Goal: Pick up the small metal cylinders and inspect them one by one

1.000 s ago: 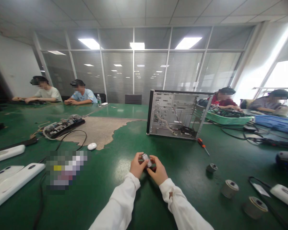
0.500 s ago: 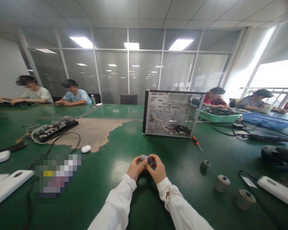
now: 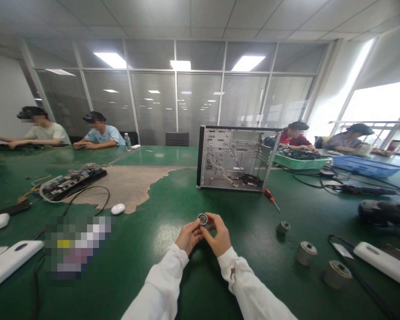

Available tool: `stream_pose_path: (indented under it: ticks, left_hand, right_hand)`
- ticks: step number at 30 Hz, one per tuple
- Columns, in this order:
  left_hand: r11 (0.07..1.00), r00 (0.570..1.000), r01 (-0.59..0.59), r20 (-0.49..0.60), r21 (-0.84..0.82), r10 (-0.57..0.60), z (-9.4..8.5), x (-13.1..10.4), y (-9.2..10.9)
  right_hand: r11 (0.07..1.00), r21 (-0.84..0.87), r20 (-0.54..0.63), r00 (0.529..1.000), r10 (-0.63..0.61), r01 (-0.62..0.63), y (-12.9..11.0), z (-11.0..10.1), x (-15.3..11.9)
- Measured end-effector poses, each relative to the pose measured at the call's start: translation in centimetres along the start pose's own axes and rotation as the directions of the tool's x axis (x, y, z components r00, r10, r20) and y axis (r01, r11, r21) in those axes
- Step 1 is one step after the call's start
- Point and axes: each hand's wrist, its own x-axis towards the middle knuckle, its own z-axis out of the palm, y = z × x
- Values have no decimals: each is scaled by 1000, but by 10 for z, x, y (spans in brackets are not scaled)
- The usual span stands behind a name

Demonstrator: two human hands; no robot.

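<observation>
A small grey metal cylinder (image 3: 202, 218) is pinched between the fingertips of both hands, above the green table. Its round end faces me and shows a pale rim with a darker inside. My left hand (image 3: 187, 235) grips it from the left, fingers curled. From the right, my right hand (image 3: 218, 233) has thumb and fingers closed on it. To the right stand similar metal cylinders: a small one (image 3: 283, 227), a larger one (image 3: 306, 253) and another large one (image 3: 337, 274), each with a dark centre on top.
An open computer case (image 3: 233, 158) stands ahead, with an orange-handled screwdriver (image 3: 272, 200) beside it. Green (image 3: 300, 162) and blue (image 3: 366, 165) baskets, cables and a black power tool (image 3: 385, 215) lie right. A circuit-board assembly (image 3: 73, 182) and white mouse (image 3: 118, 209) lie left. Several people sit beyond.
The cylinder has been turned in my fingers: its side showed before, and now its round end faces me. Both hands stay in nearly the same place. The view has shifted slightly.
</observation>
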Motion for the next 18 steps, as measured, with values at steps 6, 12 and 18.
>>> stream_pose_path:
  ticks: [6, 12, 18]
  left_hand:
    - [983, 991, 137, 31, -124, -134, 4, -5, 10]
    - [961, 983, 182, 36, -208, -178, 0, -7, 14]
    - [945, 978, 206, 73, -253, -194, -4, -5, 13]
  right_hand:
    - [999, 41, 13, 1000, 6, -6, -3, -1, 0]
    - [999, 22, 75, 997, 31, -33, -11, -8, 1]
    - [999, 27, 62, 998, 19, -21, -8, -9, 2]
